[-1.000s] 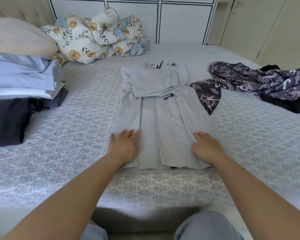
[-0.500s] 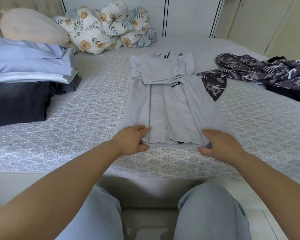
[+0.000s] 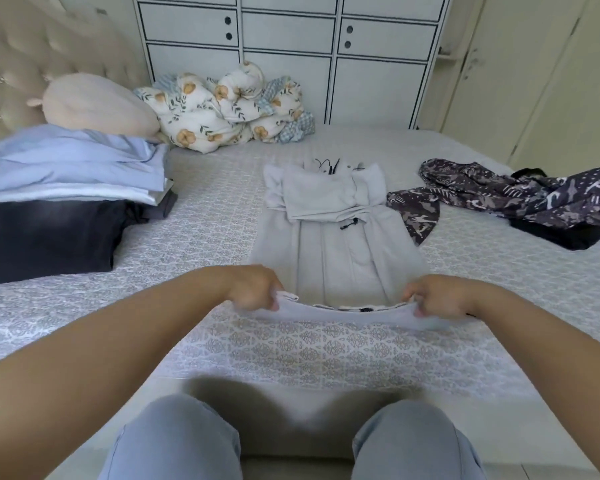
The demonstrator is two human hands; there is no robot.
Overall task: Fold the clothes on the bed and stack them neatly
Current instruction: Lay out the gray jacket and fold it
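The grey garment (image 3: pixel 336 244) lies lengthwise in the middle of the bed (image 3: pixel 222 216), sleeves folded across its chest, and its near hem is lifted off the cover. My left hand (image 3: pixel 253 289) grips the left corner of that hem, fingers curled round the cloth; my right hand (image 3: pixel 437 296) pinches the right corner the same way, so the hem sags between them. Both hands are a little blurred. To my left sits a stack of folded clothes (image 3: pixel 66 202), pale blue on top, dark at the bottom, with a beige pillow (image 3: pixel 97 105) behind it. A floral quilt (image 3: pixel 229 109) is bunched against the white cabinet (image 3: pixel 288 46). On my right a dark patterned garment (image 3: pixel 513 192) lies unfolded, its near edge just beside the grey one.
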